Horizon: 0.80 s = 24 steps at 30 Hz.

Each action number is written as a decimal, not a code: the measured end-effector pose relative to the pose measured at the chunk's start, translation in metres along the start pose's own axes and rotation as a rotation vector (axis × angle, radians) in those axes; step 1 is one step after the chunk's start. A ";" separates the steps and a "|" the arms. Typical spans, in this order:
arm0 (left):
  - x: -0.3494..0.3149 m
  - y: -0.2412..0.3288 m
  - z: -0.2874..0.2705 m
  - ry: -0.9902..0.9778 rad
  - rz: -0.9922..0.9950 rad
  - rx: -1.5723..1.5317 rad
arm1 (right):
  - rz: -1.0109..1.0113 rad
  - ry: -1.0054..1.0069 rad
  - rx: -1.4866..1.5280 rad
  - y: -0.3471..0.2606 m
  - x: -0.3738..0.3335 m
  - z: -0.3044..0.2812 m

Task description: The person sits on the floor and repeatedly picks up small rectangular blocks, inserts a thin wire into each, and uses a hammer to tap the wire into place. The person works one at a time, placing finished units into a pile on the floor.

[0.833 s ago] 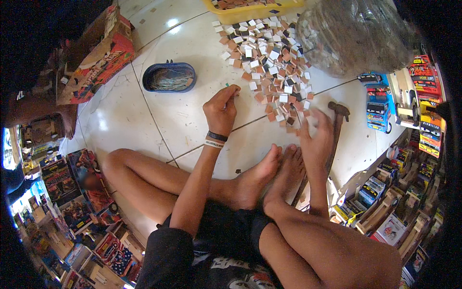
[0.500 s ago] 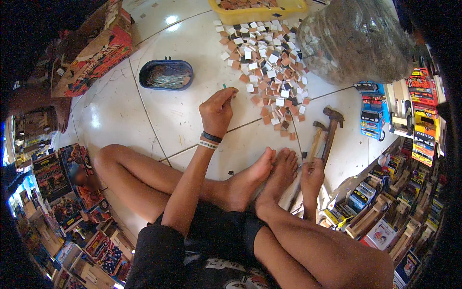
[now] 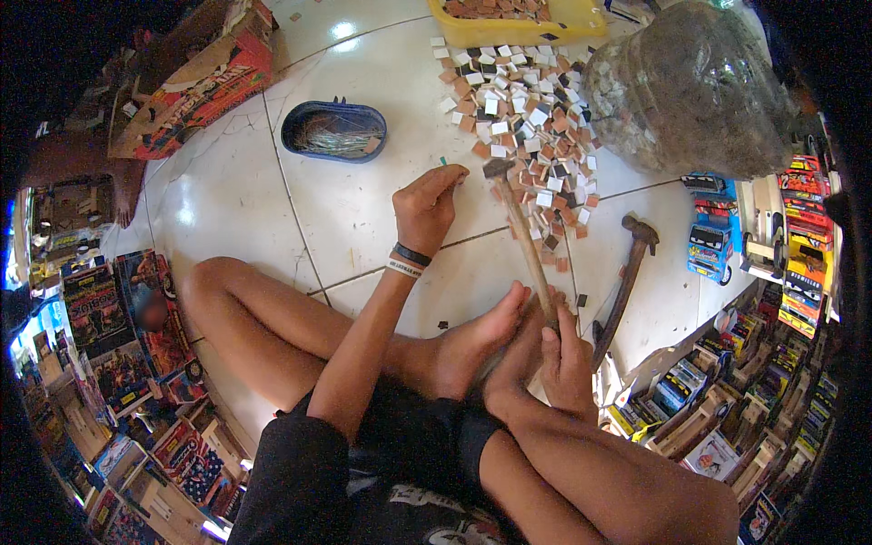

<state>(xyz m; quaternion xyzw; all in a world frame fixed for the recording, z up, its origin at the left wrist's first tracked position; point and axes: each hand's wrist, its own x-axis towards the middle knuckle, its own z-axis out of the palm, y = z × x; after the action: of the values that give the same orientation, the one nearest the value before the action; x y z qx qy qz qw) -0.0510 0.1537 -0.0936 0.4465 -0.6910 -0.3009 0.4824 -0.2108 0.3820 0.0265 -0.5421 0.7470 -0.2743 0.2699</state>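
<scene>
My right hand [image 3: 568, 363] is wrapped round the lower handle of a hammer [image 3: 529, 245] with a pale wooden shaft. The hammer's dark head is raised beside a heap of small square pieces [image 3: 545, 123] in white, brown and black. My left hand [image 3: 425, 209], with a dark band and a pale band at the wrist, is closed in a pinch over the tiles. Whatever its fingertips hold is too small to make out. A blue oval tub [image 3: 334, 132] of thin nails or wires stands beyond it to the left. A second hammer [image 3: 627, 282] lies to the right.
At the far side a yellow tray [image 3: 518, 27] holds brown pieces, beside a large filled plastic bag [image 3: 686, 100]. A red cardboard box [image 3: 200, 95] stands far left. Toy trucks [image 3: 708, 232] and wooden parts crowd both sides. My bare feet [image 3: 509, 331] rest near the hammers.
My right hand has picked the pale-handled hammer up from beside the other one and swung it left, toward the heap. My left hand keeps its pinch. The view has shifted slightly.
</scene>
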 end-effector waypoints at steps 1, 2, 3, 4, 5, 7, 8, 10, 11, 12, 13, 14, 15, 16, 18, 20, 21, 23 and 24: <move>0.000 0.000 0.000 0.001 0.007 0.001 | 0.035 -0.024 0.001 0.000 0.000 -0.001; -0.001 -0.001 0.000 0.008 0.012 0.001 | 0.090 -0.080 0.021 -0.001 0.000 -0.004; -0.001 -0.001 0.000 0.009 0.012 0.006 | 0.156 -0.130 0.053 -0.002 0.000 -0.009; -0.002 -0.001 0.001 0.001 0.006 0.008 | 0.096 -0.096 0.037 -0.003 0.002 -0.008; -0.002 -0.001 0.001 -0.008 -0.004 0.014 | 0.119 -0.131 0.002 -0.004 0.004 -0.008; -0.003 -0.003 0.002 0.009 -0.005 0.031 | 0.161 -0.186 -0.065 -0.006 0.009 -0.007; -0.003 -0.003 0.002 0.031 0.005 0.040 | 0.130 -0.188 -0.099 -0.005 0.013 -0.006; -0.004 -0.005 0.001 0.036 0.027 0.045 | 0.079 -0.189 -0.166 -0.005 0.017 -0.004; -0.003 -0.006 0.001 0.023 0.037 0.043 | 0.087 -0.154 -0.137 -0.006 0.018 -0.003; -0.004 -0.006 0.001 0.013 0.040 0.044 | 0.102 -0.121 -0.108 -0.007 0.016 -0.003; -0.005 -0.006 0.000 -0.003 0.017 0.030 | 0.118 -0.087 -0.079 -0.009 0.014 -0.003; -0.005 -0.006 0.001 -0.005 -0.002 0.021 | 0.080 -0.037 -0.052 -0.009 0.014 -0.001; -0.005 -0.006 0.001 -0.006 -0.020 0.012 | 0.040 0.012 -0.027 -0.009 0.013 -0.001; -0.005 -0.005 0.000 -0.008 -0.025 0.019 | -0.002 0.048 0.007 -0.009 0.013 0.000; -0.005 -0.004 0.000 -0.009 -0.033 0.045 | 0.057 -0.122 -0.202 -0.005 0.017 0.002; -0.005 -0.004 -0.001 -0.020 -0.052 0.059 | 0.075 -0.202 -0.284 -0.003 0.019 0.002; -0.005 -0.004 -0.001 -0.023 -0.061 0.071 | 0.064 -0.189 -0.266 -0.003 0.019 0.002; -0.005 -0.005 -0.001 -0.007 -0.009 0.047 | 0.074 -0.156 -0.179 -0.004 0.016 0.001; -0.005 -0.006 -0.001 -0.001 0.009 0.040 | 0.097 -0.134 -0.107 -0.006 0.013 -0.001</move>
<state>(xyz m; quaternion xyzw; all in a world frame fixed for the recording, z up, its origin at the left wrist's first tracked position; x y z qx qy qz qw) -0.0476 0.1560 -0.1007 0.4529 -0.6991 -0.2853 0.4741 -0.2108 0.3684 0.0302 -0.5362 0.7662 -0.1836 0.3028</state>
